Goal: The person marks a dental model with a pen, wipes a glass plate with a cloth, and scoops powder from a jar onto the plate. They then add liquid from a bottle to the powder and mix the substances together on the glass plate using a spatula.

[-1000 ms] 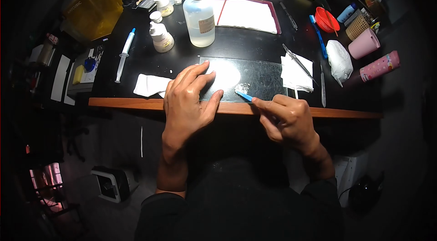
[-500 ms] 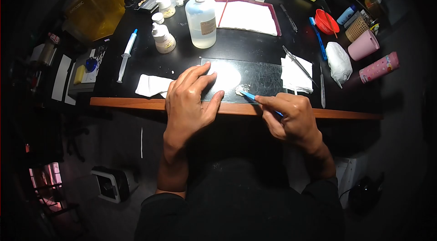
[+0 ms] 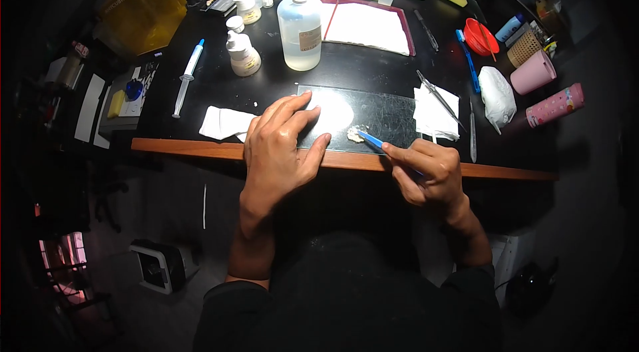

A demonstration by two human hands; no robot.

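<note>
A glass slab (image 3: 399, 109) lies at the table's front edge, with a glare spot on its left part. My left hand (image 3: 281, 139) rests on the slab's left end, fingers apart and holding nothing. In my right hand (image 3: 429, 169) is a blue spatula (image 3: 371, 140), gripped between thumb and fingers. Its tip touches a small mound of whitish paste (image 3: 355, 134) near the slab's front edge. To the left of my left hand lies a folded white cloth (image 3: 223, 123). White tissues (image 3: 436, 112) with tweezers (image 3: 436, 94) on them lie right of the slab.
A large clear bottle (image 3: 299, 32) stands behind the slab, small bottles (image 3: 243, 56) to its left. A syringe (image 3: 188, 79) lies farther left. At the right are a metal tool (image 3: 472, 129), a blue toothbrush (image 3: 468, 59), a red bowl (image 3: 479, 36) and a pink cup (image 3: 532, 72).
My right hand has shifted slightly right and down with the spatula. The whitish paste looks more spread out around the tip. The whole view has moved slightly.
</note>
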